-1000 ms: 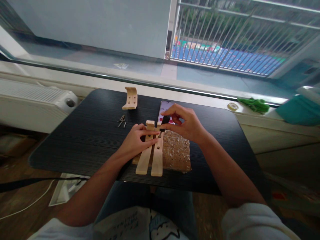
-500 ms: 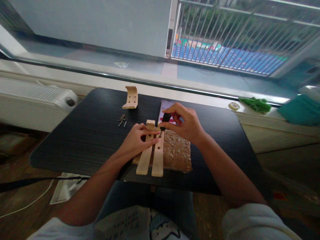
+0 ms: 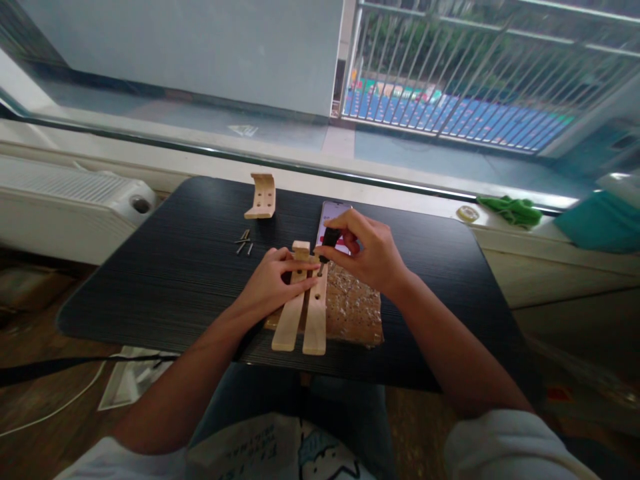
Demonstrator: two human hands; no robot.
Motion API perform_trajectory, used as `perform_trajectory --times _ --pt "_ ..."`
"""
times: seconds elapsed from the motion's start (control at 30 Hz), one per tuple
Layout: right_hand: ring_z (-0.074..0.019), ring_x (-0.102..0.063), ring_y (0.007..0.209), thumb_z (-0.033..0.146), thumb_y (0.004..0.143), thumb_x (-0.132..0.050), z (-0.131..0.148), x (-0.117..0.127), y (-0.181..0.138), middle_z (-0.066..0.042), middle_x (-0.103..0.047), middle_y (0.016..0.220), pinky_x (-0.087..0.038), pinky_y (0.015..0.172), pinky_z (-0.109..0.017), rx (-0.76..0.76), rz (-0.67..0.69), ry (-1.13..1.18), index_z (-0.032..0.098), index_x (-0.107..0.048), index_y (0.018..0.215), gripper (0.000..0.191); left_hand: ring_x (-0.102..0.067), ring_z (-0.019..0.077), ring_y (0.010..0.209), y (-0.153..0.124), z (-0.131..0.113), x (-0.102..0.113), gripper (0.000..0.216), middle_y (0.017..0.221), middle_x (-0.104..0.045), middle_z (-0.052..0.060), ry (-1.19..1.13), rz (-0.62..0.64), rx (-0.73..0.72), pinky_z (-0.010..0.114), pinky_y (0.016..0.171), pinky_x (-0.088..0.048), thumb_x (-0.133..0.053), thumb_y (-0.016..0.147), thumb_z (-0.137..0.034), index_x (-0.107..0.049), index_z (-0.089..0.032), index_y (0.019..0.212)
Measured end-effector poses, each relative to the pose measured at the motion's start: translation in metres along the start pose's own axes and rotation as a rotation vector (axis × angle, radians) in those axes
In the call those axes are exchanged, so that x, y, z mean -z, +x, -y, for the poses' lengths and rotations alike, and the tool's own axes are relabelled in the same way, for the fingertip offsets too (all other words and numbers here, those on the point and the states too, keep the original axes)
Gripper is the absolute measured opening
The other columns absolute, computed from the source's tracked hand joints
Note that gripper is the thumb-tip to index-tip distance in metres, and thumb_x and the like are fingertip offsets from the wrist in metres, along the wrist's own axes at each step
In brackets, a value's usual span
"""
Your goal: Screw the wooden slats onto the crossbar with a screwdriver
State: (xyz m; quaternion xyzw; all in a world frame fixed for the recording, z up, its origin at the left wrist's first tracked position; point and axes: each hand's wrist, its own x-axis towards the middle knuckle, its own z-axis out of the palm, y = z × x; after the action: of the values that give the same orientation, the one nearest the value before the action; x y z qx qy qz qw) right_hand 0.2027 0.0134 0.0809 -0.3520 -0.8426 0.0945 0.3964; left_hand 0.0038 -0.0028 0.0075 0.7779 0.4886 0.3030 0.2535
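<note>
With the clock laid over the two wood strips and twelve towards the window, we have our right hand [image 3: 375,250] at about one o'clock, thumb and fingers closed around the black handle of the screwdriver [image 3: 330,239]. We tilt it slightly, handle towards one o'clock, with its shaft coming down to the right strip [image 3: 315,327]; the tip is too small for us to tell whether a screw sits under it.

Our left hand [image 3: 273,277] comes in from nine o'clock and lies across both strips, its thumb and forefinger parted by a narrow gap, one on each side of the shaft. We cannot tell how its other fingers sit.

The left strip [image 3: 287,327] lies just beside the right one, a thin gap between them. Both point their near ends to six o'clock, past the near edge of the pitted brown board [image 3: 355,307], which shows mostly at three o'clock. Just six o'clock of the shaft, we see a dark hole in the right strip.

On our black table [image 3: 165,280], some screws [image 3: 244,241] lie loosely heaped at ten o'clock, a curved bracket [image 3: 265,197] with four holes stands at eleven, and a phone [image 3: 334,212] lies at one, partly behind our right hand.
</note>
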Motion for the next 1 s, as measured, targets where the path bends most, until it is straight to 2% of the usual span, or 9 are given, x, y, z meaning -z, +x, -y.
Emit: perform_trajectory --times 0.17,0.37,0.53,0.67,0.8,0.9,1.0 --pt "-0.007 -0.048 0.058 0.027 0.084 -0.065 -0.001 -0.001 -0.001 0.003 -0.058 0.074 -0.042 0.058 -0.023 0.078 -0.002 0.003 0.019 -0.058 0.101 0.02 -0.054 0.023 0.096 0.0 -0.001 0.001 0.026 0.093 -0.06 0.003 -0.009 -0.002 0.023 0.043 0.095 -0.045 -0.073 0.078 -0.035 -0.075 -0.027 0.103" --pt "-0.0056 -0.046 0.055 0.027 0.085 -0.066 -0.004 0.003 0.0 0.001 -0.063 0.078 -0.041 0.055 -0.021 0.215 -0.016 0.016 0.018 -0.061 0.097 0.017 -0.053 0.0235 0.097 0.001 -0.002 0.0 0.026 0.093 -0.06 0.003 -0.008 0.009 0.031 0.043 0.096 -0.044 -0.073 0.078 -0.036 -0.076 -0.026 0.102" --pt "-0.006 -0.053 0.059 0.018 0.087 -0.058 -0.005 0.017 0.003 -0.001 -0.068 0.087 -0.046 0.058 -0.021 0.177 0.125 0.078 0.017 -0.061 0.104 0.017 -0.052 0.0236 0.097 0.001 -0.004 0.002 0.028 0.091 -0.06 0.003 0.002 0.031 0.048 0.042 0.096 -0.044 -0.074 0.078 -0.037 -0.075 -0.028 0.104" --pt "-0.0062 -0.06 0.07 0.01 0.085 -0.055 -0.007 0.026 0.004 -0.004 -0.07 0.106 -0.046 0.058 -0.02 0.133 0.219 0.166 0.017 -0.06 0.11 0.026 -0.052 0.0239 0.097 0.001 -0.004 0.003 0.029 0.092 -0.059 0.003 0.009 0.041 0.052 0.043 0.097 -0.043 -0.073 0.079 -0.039 -0.074 -0.029 0.106" --pt "-0.0042 -0.053 0.06 0.011 0.087 -0.055 -0.009 0.028 0.003 -0.001 -0.07 0.097 -0.044 0.057 -0.02 0.067 0.264 0.188 0.017 -0.06 0.111 0.026 -0.052 0.0243 0.098 0.002 -0.003 0.003 0.03 0.092 -0.059 0.004 0.005 0.045 0.054 0.044 0.097 -0.042 -0.072 0.079 -0.04 -0.074 -0.029 0.106" --pt "-0.0035 -0.051 0.059 0.011 0.089 -0.054 -0.01 0.026 0.004 -0.001 -0.07 0.102 -0.044 0.057 -0.019 0.087 0.265 0.234 0.018 -0.058 0.115 0.028 -0.051 0.0243 0.098 0.002 -0.003 0.002 0.03 0.092 -0.059 0.004 0.005 0.045 0.05 0.044 0.098 -0.042 -0.071 0.079 -0.042 -0.075 -0.03 0.106" --pt "-0.0027 -0.046 0.056 0.01 0.089 -0.054 -0.009 0.026 0.005 0.001 -0.071 0.096 -0.041 0.055 -0.018 0.116 0.269 0.217 0.019 -0.06 0.116 0.029 -0.051 0.0244 0.098 0.001 -0.002 0.002 0.03 0.092 -0.059 0.004 0.004 0.046 0.047 0.044 0.098 -0.042 -0.071 0.079 -0.044 -0.074 -0.03 0.106"
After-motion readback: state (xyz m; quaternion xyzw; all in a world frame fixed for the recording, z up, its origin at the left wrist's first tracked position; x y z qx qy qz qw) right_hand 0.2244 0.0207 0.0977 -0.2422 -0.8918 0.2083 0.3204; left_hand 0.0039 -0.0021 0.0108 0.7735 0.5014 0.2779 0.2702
